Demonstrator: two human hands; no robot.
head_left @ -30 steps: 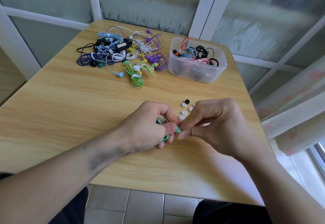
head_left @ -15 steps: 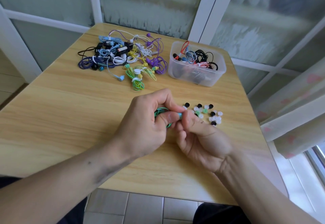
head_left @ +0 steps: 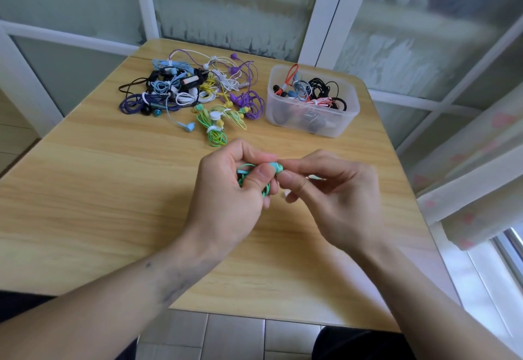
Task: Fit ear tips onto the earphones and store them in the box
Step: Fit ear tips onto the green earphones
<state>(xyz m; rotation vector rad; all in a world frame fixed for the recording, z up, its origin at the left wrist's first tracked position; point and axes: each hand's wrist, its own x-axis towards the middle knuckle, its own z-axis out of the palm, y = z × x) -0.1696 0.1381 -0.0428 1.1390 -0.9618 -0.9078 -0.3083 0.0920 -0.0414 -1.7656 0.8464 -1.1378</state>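
Our left hand (head_left: 237,190) grips the coiled green earphone (head_left: 276,167), its bud pointing right toward our right hand (head_left: 334,192) pinching fingertips (head_left: 288,180), which touch it.

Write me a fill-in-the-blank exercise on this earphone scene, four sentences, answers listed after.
1. The left hand grips a coiled earphone coloured ____.
2. The clear plastic box stands to the ____ of the loose earphone pile.
3. The right hand meets the earbud with its ____.
4. Everything rests on a ____ table.

Answers: green; right; fingertips; wooden

Table (head_left: 85,195) smooth wood-grain; box (head_left: 339,122) translucent plastic.
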